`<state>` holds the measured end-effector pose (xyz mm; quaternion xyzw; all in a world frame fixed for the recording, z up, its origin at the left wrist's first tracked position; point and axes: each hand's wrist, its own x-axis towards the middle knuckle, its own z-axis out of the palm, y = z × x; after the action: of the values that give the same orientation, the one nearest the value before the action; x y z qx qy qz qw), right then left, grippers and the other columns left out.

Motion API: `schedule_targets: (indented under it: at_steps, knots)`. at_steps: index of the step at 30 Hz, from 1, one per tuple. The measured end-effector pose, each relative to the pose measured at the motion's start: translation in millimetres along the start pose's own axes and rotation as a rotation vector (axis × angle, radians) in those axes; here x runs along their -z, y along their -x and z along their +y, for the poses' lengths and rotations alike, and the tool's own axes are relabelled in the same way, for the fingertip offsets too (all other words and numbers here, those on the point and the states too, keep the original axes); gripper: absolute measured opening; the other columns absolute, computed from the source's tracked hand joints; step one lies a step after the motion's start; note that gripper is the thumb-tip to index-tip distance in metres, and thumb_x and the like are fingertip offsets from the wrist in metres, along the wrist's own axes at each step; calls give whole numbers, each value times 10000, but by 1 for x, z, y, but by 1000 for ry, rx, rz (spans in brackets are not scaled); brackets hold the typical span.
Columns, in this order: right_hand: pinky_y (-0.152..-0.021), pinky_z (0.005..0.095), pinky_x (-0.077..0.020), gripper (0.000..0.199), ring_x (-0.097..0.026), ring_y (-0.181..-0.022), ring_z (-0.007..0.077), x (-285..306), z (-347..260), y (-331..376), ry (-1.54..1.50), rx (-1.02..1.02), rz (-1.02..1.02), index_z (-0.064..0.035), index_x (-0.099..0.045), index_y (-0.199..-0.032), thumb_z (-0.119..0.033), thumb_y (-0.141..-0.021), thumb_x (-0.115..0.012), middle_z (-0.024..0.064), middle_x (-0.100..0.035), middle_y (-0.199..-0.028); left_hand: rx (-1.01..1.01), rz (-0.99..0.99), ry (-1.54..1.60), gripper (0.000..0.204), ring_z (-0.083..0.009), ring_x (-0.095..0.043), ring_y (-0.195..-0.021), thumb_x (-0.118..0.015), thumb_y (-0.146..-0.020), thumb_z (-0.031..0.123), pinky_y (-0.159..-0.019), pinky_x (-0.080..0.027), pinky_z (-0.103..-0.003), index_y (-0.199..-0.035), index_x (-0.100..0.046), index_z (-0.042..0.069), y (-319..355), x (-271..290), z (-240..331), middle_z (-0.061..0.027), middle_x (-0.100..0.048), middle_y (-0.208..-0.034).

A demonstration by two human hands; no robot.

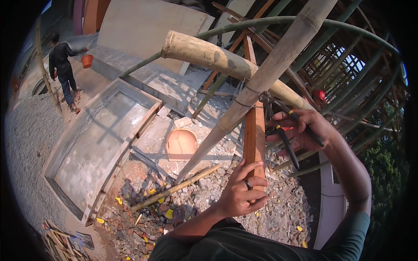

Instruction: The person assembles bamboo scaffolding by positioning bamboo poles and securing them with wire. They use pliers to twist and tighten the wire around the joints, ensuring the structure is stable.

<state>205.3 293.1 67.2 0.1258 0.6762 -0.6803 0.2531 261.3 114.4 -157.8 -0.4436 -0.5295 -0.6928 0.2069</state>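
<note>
My left hand (241,191), a dark ring on one finger, grips the lower part of a reddish wooden batten (254,135) that stands nearly upright. My right hand (305,130) holds black-handled pliers (283,126) whose jaws reach the thin wire (244,103) wrapped where a slanted bamboo pole (261,82) crosses a thick bamboo pole (217,56) and the batten. The wire loops around the slanted pole at that joint.
A lattice of green bamboo and wood (344,65) fills the upper right. Far below lie rubble (196,204), an orange basin (181,143), a loose bamboo pole (174,189) and a concrete tray (100,143). A person (63,69) carrying an orange bucket (87,60) walks at upper left.
</note>
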Motion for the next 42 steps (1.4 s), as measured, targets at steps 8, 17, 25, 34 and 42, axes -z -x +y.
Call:
schedule_targets:
  at_steps: [8,17,25,34,42]
  knots:
    - [-875,659,-528,497,-549,-1197,512,-13,-8,1,122,-2,83,81,-451,-1214,31,-722,-403,250,-474,-1312,-36,1,33,109,-396,-487,-1318,-802,-774,148,-1102,-288,-610,-749,-702,114,3,-3,-6,8,-696,-1075]
    - [-796,549,-560,370,-646,-943,345,-35,-5,-4,139,-69,263,-38,-511,-1071,25,-719,-418,240,-580,-1210,-24,20,4,96,-389,-491,-1308,-795,-774,148,-1093,-306,-596,-758,-705,120,5,-7,-7,10,-696,-1070]
    - [-707,443,-539,178,-610,-856,268,-32,6,-5,98,-34,262,-58,-461,-1004,0,-838,-437,182,-568,-1054,-15,14,-20,56,-362,-485,-1323,-774,-791,151,-1111,-289,-600,-770,-722,142,5,-5,-10,19,-701,-1055]
    - [-562,260,-382,255,-419,-643,90,6,50,-19,-90,-160,156,-52,-514,-984,-299,-1024,-461,-5,-461,-780,23,4,-78,55,-338,-486,-1337,-748,-804,140,-1177,-183,-592,-752,-750,155,8,-5,-12,16,-717,-1004]
    - [-455,268,-356,233,-421,-479,106,12,62,-23,483,0,364,-72,-510,-744,-184,-947,-531,-3,-459,-638,50,18,-101,107,-326,-504,-1328,-722,-840,156,-1191,-139,-574,-738,-753,156,8,-5,-12,24,-725,-987]
